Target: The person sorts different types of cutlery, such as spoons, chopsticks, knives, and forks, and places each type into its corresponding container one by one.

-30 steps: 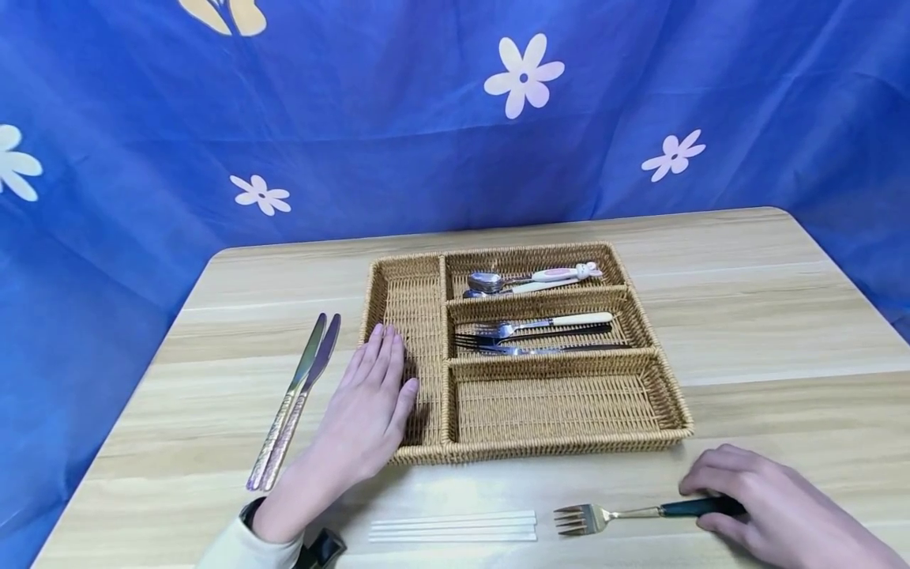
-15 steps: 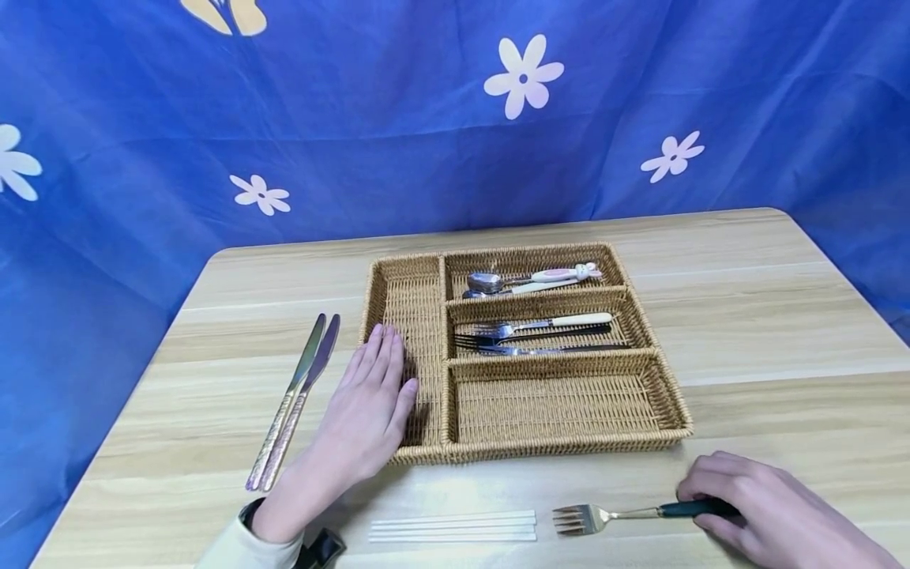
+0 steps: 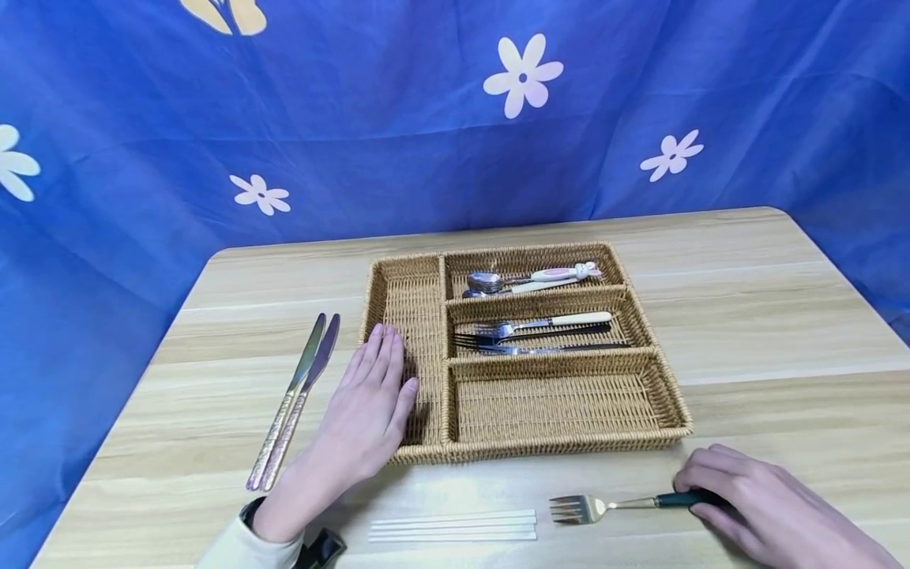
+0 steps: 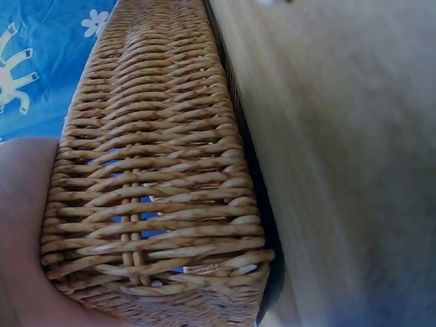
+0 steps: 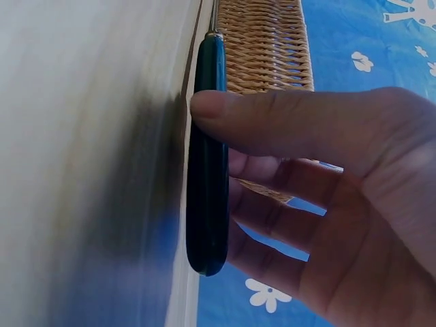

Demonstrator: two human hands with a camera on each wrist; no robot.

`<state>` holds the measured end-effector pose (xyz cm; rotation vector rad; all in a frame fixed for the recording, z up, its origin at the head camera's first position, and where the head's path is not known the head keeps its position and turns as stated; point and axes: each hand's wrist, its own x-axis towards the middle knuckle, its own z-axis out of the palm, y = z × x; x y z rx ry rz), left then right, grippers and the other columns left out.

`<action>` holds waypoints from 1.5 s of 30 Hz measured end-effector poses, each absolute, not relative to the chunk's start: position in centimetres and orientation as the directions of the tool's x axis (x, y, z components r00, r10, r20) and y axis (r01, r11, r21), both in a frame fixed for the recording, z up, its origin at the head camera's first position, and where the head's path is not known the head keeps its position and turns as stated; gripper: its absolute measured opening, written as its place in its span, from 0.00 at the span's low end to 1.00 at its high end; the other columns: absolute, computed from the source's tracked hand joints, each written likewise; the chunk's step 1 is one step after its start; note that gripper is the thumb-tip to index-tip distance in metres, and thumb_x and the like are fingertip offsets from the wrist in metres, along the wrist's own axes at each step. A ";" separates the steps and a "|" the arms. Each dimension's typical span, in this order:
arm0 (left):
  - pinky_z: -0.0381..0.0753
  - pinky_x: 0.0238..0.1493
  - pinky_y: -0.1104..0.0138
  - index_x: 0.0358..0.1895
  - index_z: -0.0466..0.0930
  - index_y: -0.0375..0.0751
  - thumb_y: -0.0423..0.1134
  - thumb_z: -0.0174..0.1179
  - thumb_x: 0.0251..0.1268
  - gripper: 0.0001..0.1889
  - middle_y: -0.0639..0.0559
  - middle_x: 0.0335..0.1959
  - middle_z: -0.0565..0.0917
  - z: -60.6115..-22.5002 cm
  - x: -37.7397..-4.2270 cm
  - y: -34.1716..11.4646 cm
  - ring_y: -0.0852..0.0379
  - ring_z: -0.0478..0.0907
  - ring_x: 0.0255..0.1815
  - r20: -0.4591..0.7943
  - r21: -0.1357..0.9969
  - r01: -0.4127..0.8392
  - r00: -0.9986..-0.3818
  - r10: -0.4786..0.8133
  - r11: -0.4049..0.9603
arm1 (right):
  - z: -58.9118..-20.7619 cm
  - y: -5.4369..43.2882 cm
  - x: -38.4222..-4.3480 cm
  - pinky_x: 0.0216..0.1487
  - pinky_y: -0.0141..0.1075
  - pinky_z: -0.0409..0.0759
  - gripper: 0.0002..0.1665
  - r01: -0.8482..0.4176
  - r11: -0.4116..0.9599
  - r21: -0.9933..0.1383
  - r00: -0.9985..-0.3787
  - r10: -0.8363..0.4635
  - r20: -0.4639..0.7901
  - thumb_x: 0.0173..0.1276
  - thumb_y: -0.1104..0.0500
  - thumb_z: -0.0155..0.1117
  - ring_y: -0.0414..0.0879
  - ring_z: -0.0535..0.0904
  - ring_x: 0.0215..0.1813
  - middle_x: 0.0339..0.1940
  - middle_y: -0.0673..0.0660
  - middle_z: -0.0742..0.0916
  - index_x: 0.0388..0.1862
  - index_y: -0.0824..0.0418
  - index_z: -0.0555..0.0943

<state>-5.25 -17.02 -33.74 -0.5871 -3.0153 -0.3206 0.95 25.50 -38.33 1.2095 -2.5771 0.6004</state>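
A wicker cutlery tray (image 3: 554,446) with several compartments stands mid-table. My left hand (image 3: 370,411) rests on its left front corner, fingers straight and reaching into the long left compartment. In the left wrist view, the tray's woven wall (image 4: 157,177) fills the middle, with part of that hand at the left edge. My right hand (image 3: 753,502) pinches the dark green handle of a gold-coloured fork (image 3: 626,503), which points left in front of the tray. The right wrist view shows thumb and fingers on either side of the green handle (image 5: 208,184), close to the tabletop.
Two table knives (image 3: 295,407) lie left of the tray. Several white sticks (image 3: 453,527) lie in front, left of the fork. Spoons (image 3: 533,278) are in the back compartment, forks (image 3: 540,332) in the middle one. A blue flowered cloth (image 3: 398,118) hangs behind the table.
My right hand and the fork have shifted slightly to the left and a little away from me. The left hand and the tray stay where they were.
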 end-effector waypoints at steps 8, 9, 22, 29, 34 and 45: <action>0.42 0.75 0.48 0.72 0.47 0.22 0.46 0.33 0.79 0.31 0.32 0.75 0.46 -33.8 -5.3 -17.1 0.40 0.37 0.77 0.100 0.191 0.378 -0.925 0.365 0.906 | -38.4 25.3 0.8 0.31 0.18 0.65 0.05 -0.781 0.568 -0.260 -0.622 -0.667 0.410 0.66 0.53 0.67 0.27 0.68 0.35 0.37 0.33 0.75 0.39 0.43 0.80; 0.42 0.75 0.48 0.72 0.47 0.22 0.46 0.34 0.79 0.31 0.32 0.75 0.46 -33.8 -5.3 -17.1 0.40 0.38 0.77 0.103 0.192 0.378 -0.925 0.365 0.906 | -38.4 25.3 0.8 0.31 0.19 0.65 0.04 -0.780 0.571 -0.257 -0.623 -0.664 0.414 0.67 0.52 0.66 0.27 0.68 0.35 0.37 0.33 0.75 0.39 0.43 0.80; 0.42 0.75 0.49 0.72 0.47 0.22 0.45 0.35 0.79 0.31 0.32 0.75 0.46 -33.8 -5.3 -17.0 0.40 0.38 0.77 0.109 0.191 0.387 -0.922 0.373 0.902 | -38.0 24.6 1.0 0.37 0.23 0.72 0.17 -0.793 0.579 -0.188 -0.590 -0.653 0.474 0.77 0.45 0.45 0.31 0.73 0.38 0.38 0.36 0.78 0.37 0.45 0.81; 0.41 0.76 0.49 0.72 0.46 0.22 0.45 0.34 0.79 0.31 0.32 0.75 0.46 -33.6 -5.2 -17.1 0.41 0.37 0.77 0.101 0.203 0.384 -0.923 0.371 0.901 | -36.7 24.0 1.2 0.38 0.24 0.72 0.19 -0.765 0.626 -0.149 -0.612 -0.637 0.468 0.78 0.45 0.40 0.32 0.74 0.38 0.38 0.35 0.78 0.38 0.42 0.80; 0.42 0.75 0.47 0.72 0.47 0.22 0.44 0.36 0.79 0.31 0.31 0.75 0.46 -33.5 -5.0 -17.5 0.39 0.38 0.77 0.099 0.202 0.370 -0.929 0.357 0.907 | -35.7 22.8 1.0 0.45 0.30 0.72 0.23 -0.718 0.690 -0.096 -0.643 -0.603 0.472 0.79 0.46 0.36 0.35 0.75 0.41 0.40 0.37 0.79 0.39 0.47 0.81; 0.41 0.75 0.48 0.72 0.47 0.22 0.45 0.35 0.79 0.31 0.32 0.76 0.45 -33.9 -5.5 -17.2 0.40 0.38 0.77 0.106 0.201 0.397 -0.918 0.383 0.896 | -34.3 22.1 1.7 0.45 0.35 0.66 0.27 -0.671 0.740 -0.045 -0.668 -0.579 0.467 0.73 0.56 0.27 0.40 0.73 0.44 0.40 0.43 0.78 0.39 0.54 0.80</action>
